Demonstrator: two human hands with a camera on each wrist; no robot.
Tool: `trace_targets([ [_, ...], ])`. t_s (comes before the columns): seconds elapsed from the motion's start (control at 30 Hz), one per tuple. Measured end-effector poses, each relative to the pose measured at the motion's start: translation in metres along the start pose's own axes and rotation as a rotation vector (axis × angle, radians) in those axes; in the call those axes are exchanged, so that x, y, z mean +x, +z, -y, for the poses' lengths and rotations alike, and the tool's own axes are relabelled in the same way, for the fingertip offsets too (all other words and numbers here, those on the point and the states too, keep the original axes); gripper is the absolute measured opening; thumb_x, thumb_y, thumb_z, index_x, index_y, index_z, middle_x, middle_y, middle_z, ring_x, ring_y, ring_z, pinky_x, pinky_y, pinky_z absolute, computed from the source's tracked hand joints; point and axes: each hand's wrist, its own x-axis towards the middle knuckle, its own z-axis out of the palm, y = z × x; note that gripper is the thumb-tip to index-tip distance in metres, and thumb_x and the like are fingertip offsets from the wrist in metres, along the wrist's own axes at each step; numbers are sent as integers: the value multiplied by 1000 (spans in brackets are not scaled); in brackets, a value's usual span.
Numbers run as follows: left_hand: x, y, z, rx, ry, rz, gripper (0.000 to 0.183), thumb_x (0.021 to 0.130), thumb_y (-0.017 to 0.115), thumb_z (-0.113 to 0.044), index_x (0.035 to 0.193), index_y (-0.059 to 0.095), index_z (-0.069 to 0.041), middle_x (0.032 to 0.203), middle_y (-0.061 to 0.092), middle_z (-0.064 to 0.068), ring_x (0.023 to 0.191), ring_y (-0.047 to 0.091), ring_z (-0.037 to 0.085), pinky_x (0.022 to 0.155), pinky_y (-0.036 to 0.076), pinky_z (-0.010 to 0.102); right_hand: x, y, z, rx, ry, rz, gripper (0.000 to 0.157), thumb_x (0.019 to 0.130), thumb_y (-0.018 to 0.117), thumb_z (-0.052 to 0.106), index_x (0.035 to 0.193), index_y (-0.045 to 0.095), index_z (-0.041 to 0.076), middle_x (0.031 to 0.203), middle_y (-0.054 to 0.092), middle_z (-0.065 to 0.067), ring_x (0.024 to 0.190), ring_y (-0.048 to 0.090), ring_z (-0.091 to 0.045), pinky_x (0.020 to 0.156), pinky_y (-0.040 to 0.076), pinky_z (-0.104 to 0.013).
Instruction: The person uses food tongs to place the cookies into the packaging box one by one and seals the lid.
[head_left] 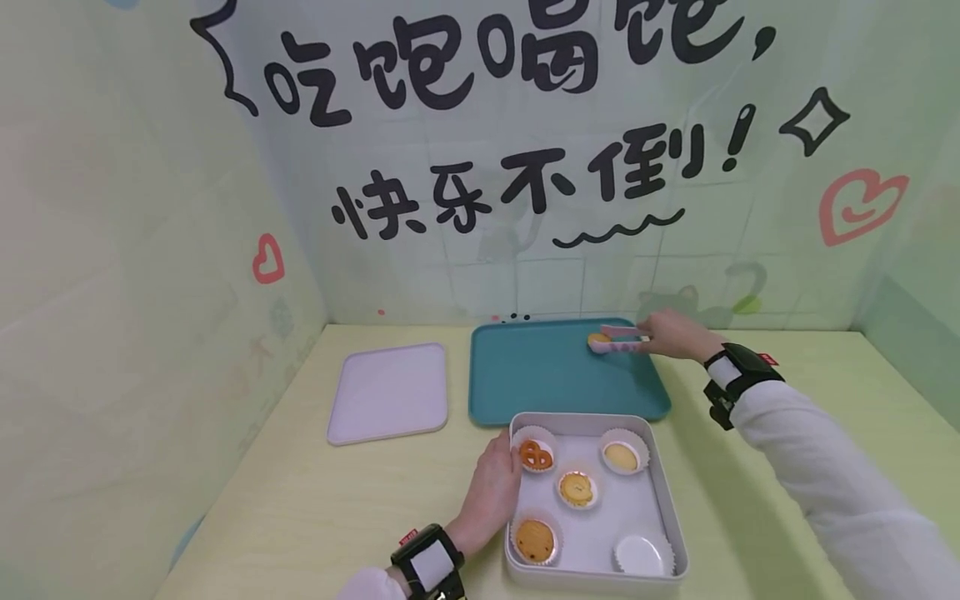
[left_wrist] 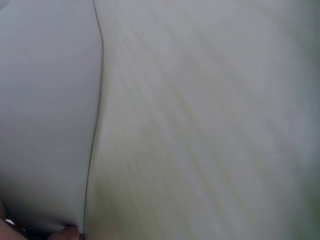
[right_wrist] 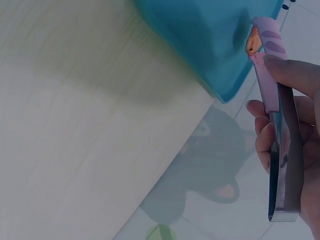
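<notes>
Over the right part of the teal tray (head_left: 555,375), my right hand (head_left: 678,333) grips metal tongs (right_wrist: 287,165) with pink tips. Between those tips is a small golden-brown cookie (head_left: 597,338), partly hidden by them. My left hand (head_left: 491,479) holds the left wall of the white box (head_left: 600,575); a fingertip (left_wrist: 66,233) shows low in the left wrist view. Inside the box, paper cups hold a pretzel (head_left: 536,455), a pale cookie (head_left: 621,456), a round yellow cookie (head_left: 576,488) and a brown cookie (head_left: 535,541). The front-right paper cup (head_left: 643,556) has no cookie.
A pale purple tray (head_left: 390,392) lies to the left of the teal one on the light wooden table (head_left: 300,508). Behind the table stands a printed wall (head_left: 525,275), close to the tray's far edge. Side panels rise at left and right.
</notes>
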Motion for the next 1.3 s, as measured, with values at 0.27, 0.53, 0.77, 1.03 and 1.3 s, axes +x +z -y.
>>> trace_targets([
  [0.27, -1, -2, -4, -2, -10, 7, 40, 99, 38, -10, 132, 41, 13, 123, 52, 25, 113, 50, 34, 96, 42, 50, -20, -17, 8, -28, -62, -54, 22, 83, 66, 19, 90, 67, -1, 66, 58, -3, 57, 47, -12, 51, 43, -28],
  [0.53, -2, 1, -2, 17, -1, 1, 39, 99, 38, -8, 130, 41, 14, 121, 52, 26, 112, 50, 35, 96, 42, 50, -66, -30, 29, -91, -209, -172, 32, 79, 72, 19, 102, 68, -4, 81, 66, -11, 64, 58, -16, 55, 51, -30],
  [0.77, 0, 2, -2, 8, -13, 7, 40, 100, 36, -10, 133, 40, 11, 124, 51, 25, 114, 49, 34, 98, 40, 50, -112, -33, 54, -76, -304, -206, 40, 75, 75, 20, 108, 67, -2, 90, 67, -6, 59, 49, 0, 50, 46, -18],
  [1.03, 1, 3, -2, -19, -11, 10, 39, 100, 35, -10, 134, 40, 9, 123, 52, 23, 113, 49, 32, 98, 41, 49, -155, -28, 77, -60, -438, -227, 39, 73, 76, 18, 106, 68, -1, 93, 68, -8, 69, 59, -7, 54, 52, -18],
  [1.3, 3, 5, -2, -15, -19, 18, 39, 100, 35, -10, 134, 40, 9, 121, 53, 22, 111, 51, 30, 97, 42, 48, -189, -25, 94, -123, -421, -117, 39, 75, 75, 27, 108, 68, 8, 94, 67, -2, 78, 62, -13, 61, 55, -26],
])
